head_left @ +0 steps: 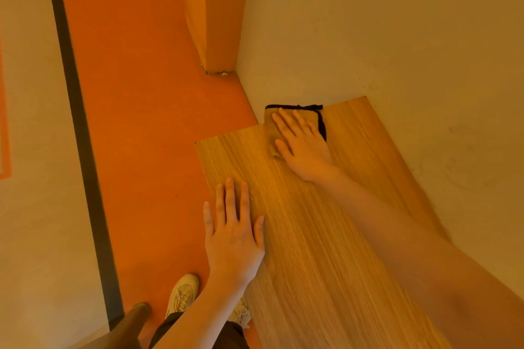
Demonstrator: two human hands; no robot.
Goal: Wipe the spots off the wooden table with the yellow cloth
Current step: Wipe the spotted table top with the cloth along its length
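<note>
Pressing flat with straight, spread fingers, the right hand [302, 143] lies on the yellow cloth [295, 125], which sits at the far corner of the wooden worktop [312, 235], toward 12 o'clock, close against the beige wall [397, 37]. The cloth's black-stitched edge shows beyond the fingertips. The left hand [234, 229] rests open, palm down with fingers straight, on the worktop's left edge at about 9 o'clock from the worktop's middle, well apart from the cloth. Below it, at 7 o'clock, a pale shoe [183, 293] stands on the orange floor [136, 122].
</note>
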